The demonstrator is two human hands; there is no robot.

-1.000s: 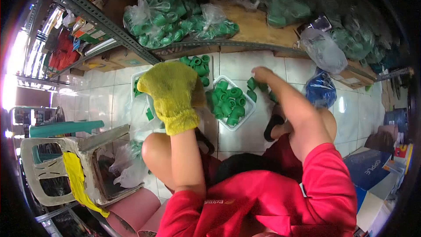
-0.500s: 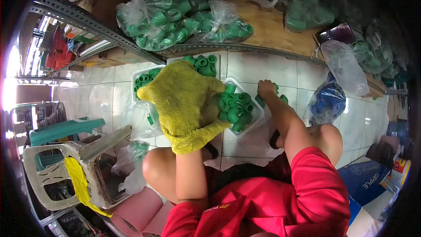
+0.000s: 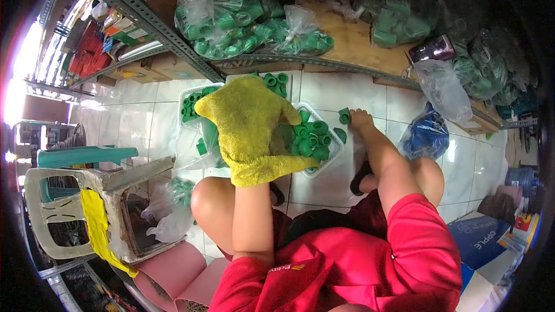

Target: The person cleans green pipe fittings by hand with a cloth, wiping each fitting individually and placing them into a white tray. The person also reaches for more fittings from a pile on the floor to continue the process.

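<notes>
A yellow cloth (image 3: 245,121) covers my left hand, hiding its fingers and anything in them. It lies over clear containers of green plastic fittings, beside the right-hand tray (image 3: 333,158), where several fittings (image 3: 312,138) are heaped. My right hand (image 3: 361,120) is right of this tray, low over the tiles, its fingers loosely bent and apart. One green fitting (image 3: 344,116) is at its fingertips, on their left side. Another green piece (image 3: 340,134) is at the tray's right edge.
Bags of green fittings (image 3: 231,29) rest on the wooden shelf (image 3: 347,40) ahead. A blue plastic bag (image 3: 426,133) is on the floor at right, near an OPPLE box (image 3: 477,240). At left stand a worn plastic chair (image 3: 110,179) and a teal stool (image 3: 87,155).
The green pieces near my right hand have shifted left toward the tray, and one is now at its edge. The yellow cloth has moved slightly, and the camera view has shifted.
</notes>
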